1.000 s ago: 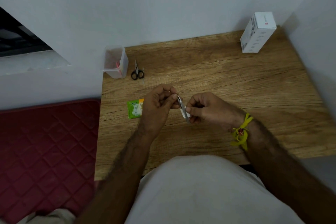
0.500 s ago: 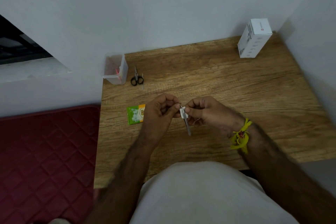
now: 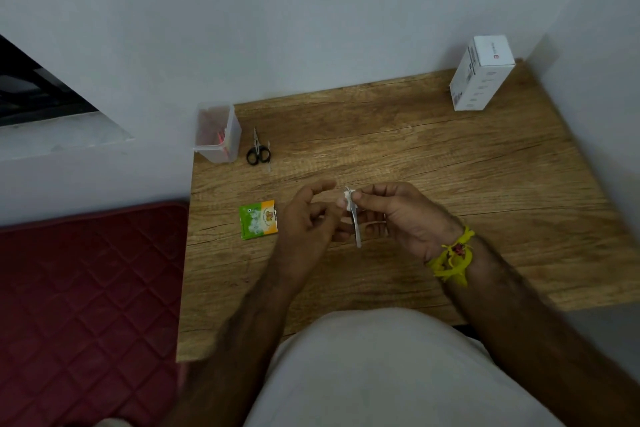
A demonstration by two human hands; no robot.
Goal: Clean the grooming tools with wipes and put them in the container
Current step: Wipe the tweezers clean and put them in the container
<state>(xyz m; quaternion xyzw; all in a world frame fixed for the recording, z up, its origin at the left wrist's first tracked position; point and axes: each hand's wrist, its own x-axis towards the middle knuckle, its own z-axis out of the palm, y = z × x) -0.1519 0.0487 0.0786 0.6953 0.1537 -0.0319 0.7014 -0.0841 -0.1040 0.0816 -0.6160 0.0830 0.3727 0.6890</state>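
A slim metal grooming tool (image 3: 355, 229) hangs point-down over the middle of the wooden table (image 3: 450, 184). My right hand (image 3: 405, 215) pinches its top end through a small white wipe (image 3: 347, 198). My left hand (image 3: 306, 215) is just left of the tool, blurred, with its fingers loosened and the index finger lifted off the tool. A green wipe sachet (image 3: 259, 219) lies on the table left of my hands. Small black-handled scissors (image 3: 258, 151) lie at the back left, beside a clear plastic container (image 3: 218, 135) with something pink inside.
A white box (image 3: 481, 76) stands at the table's back right corner by the wall. A dark red quilted mat (image 3: 86, 288) lies on the floor to the left of the table. My lap covers the table's near edge.
My left hand has let go of the tool's top end and spread its fingers. My right hand has slid the wipe up to that end. The view shifted slightly.
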